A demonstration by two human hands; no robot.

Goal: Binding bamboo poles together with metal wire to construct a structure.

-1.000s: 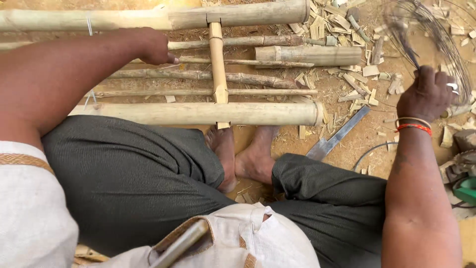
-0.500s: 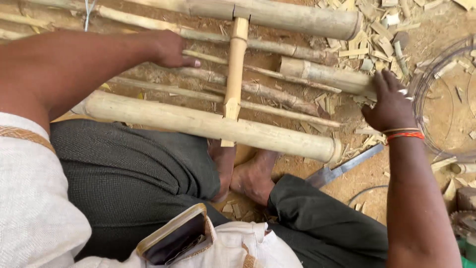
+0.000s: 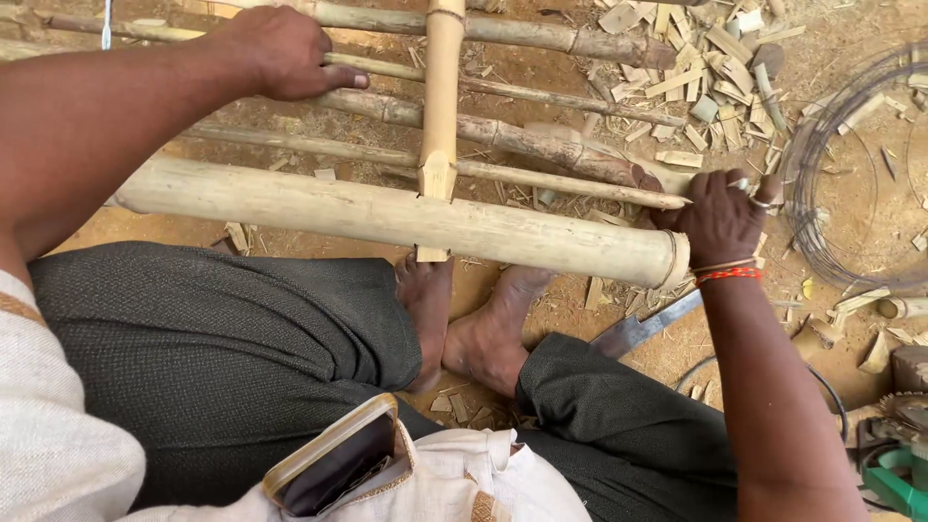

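While the person sits on bare earth with both feet tucked under the work, the scene reads so:

Ground (image 3: 580, 68): brown dirt carrying everything; it is strewn with offcuts toward its far right corner.
Thick pole (image 3: 387, 215): pale bamboo, the biggest piece, lying crosswise just beyond the feet (image 3: 464, 309); its long axis runs left to right, sloping slightly nearer at the right, with the cut end pointing right.
Upright piece (image 3: 442, 97): a yellow bamboo strip crossing the thick pole at right angles, running away from the person toward the far edge.
Thin poles (image 3: 541, 140): several darker, knotty stems lying beyond the thick pole, roughly parallel to it.
Wire coil (image 3: 822, 164): loose loops on the ground at the right edge.
Blade (image 3: 643, 327): flat metal, lying by the right knee.
Left hand (image 3: 275, 48): arm stretched forward, palm down, fingers loosely curled over a thin pole at the far left.
Right hand (image 3: 720, 213): fingers closed around the ends of thin poles, touching the thick pole's cut end.
Offcuts (image 3: 706, 48): small pale chips.
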